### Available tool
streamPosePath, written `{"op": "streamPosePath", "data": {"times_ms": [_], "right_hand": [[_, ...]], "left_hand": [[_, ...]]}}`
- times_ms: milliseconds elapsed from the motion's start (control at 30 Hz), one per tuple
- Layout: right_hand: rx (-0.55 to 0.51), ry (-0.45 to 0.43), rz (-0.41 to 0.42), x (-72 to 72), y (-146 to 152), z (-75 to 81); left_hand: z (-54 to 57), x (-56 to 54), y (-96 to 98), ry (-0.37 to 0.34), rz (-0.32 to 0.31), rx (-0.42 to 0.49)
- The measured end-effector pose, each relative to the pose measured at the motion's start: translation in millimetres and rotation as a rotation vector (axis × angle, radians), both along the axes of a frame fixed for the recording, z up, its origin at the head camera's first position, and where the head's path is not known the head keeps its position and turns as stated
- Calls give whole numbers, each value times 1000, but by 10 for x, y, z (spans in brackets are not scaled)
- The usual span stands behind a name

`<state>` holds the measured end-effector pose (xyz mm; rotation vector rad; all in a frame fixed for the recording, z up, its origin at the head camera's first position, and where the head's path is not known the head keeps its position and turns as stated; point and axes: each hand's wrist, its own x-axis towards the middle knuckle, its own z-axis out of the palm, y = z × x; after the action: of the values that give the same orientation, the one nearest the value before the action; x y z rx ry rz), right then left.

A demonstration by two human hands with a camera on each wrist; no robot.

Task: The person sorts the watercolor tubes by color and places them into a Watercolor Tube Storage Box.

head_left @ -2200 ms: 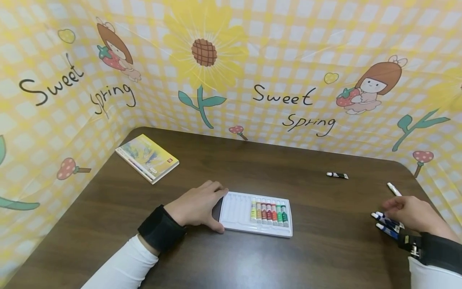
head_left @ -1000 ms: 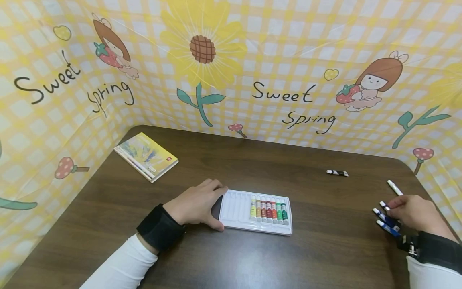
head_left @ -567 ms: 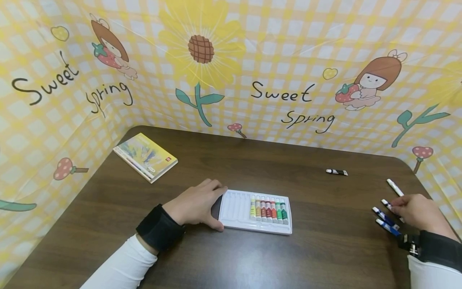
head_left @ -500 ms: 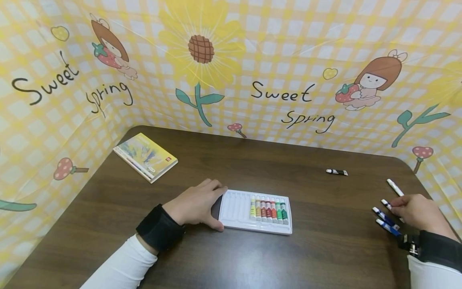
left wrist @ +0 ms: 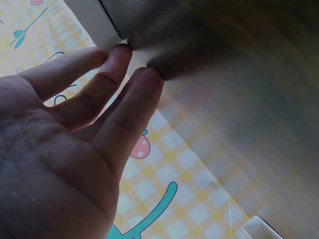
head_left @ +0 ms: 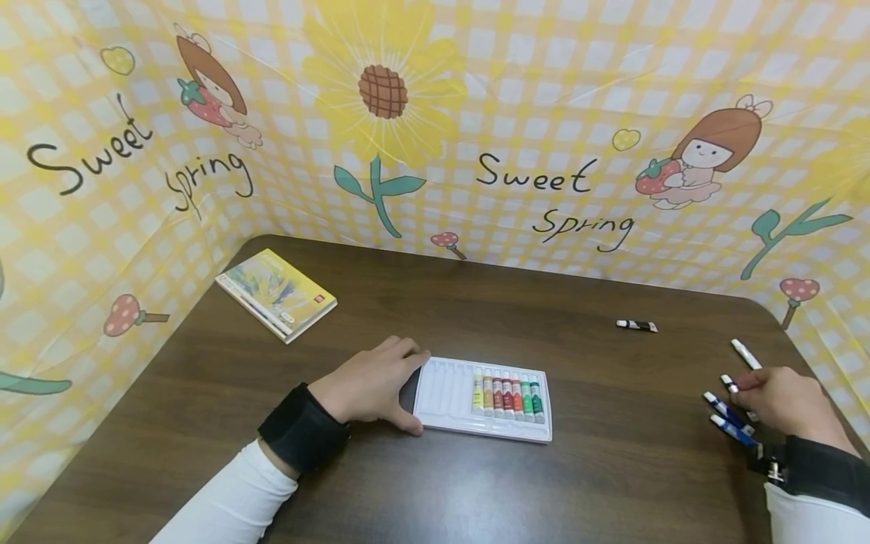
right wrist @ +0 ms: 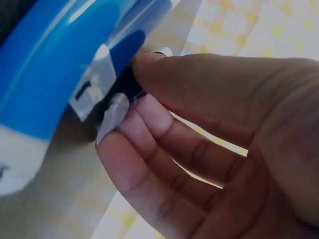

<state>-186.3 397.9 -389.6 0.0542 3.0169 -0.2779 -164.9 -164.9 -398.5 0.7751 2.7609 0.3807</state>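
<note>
In the head view my left hand (head_left: 377, 384) holds the left end of a white plastic tray (head_left: 445, 400), thumb at the near corner and fingers at the far one. Several paint tubes, yellow through brown and red to green (head_left: 507, 397), lie side by side in its right half; the left slots are bare. At the right my right hand (head_left: 788, 400) pinches a dark paint tube (head_left: 729, 383) between thumb and fingers, its white cap pointing away. Two blue paint tubes (head_left: 731, 431) lie just beside it, large in the right wrist view. A white tube (head_left: 745, 353) lies beyond the fingers.
A black-and-white paint tube (head_left: 637, 326) rests farther back on the dark wooden table (head_left: 544, 317). At the back left lies a thick yellow-covered pad (head_left: 277, 293). A yellow checked cloth (head_left: 530, 98) stands along the table's back and left edges.
My right hand has closed finger and thumb on the dark tube, whose cap end now lies apart from the blue tubes, farther back. My left hand and the tray have stayed put.
</note>
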Motion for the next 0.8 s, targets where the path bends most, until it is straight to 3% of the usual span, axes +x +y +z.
{"op": "streamPosePath", "data": {"times_ms": [400,633,800], "right_hand": [[-9,149,43,7,-169,56],[-31,145,35,5,-478,164],[-57,164,83,-21,-803,277]], "left_hand": [[2,22,-12,9,-11,-3],[10,34,-24,10,-16,-4],[6,35,-33,20,-21,-3]]}}
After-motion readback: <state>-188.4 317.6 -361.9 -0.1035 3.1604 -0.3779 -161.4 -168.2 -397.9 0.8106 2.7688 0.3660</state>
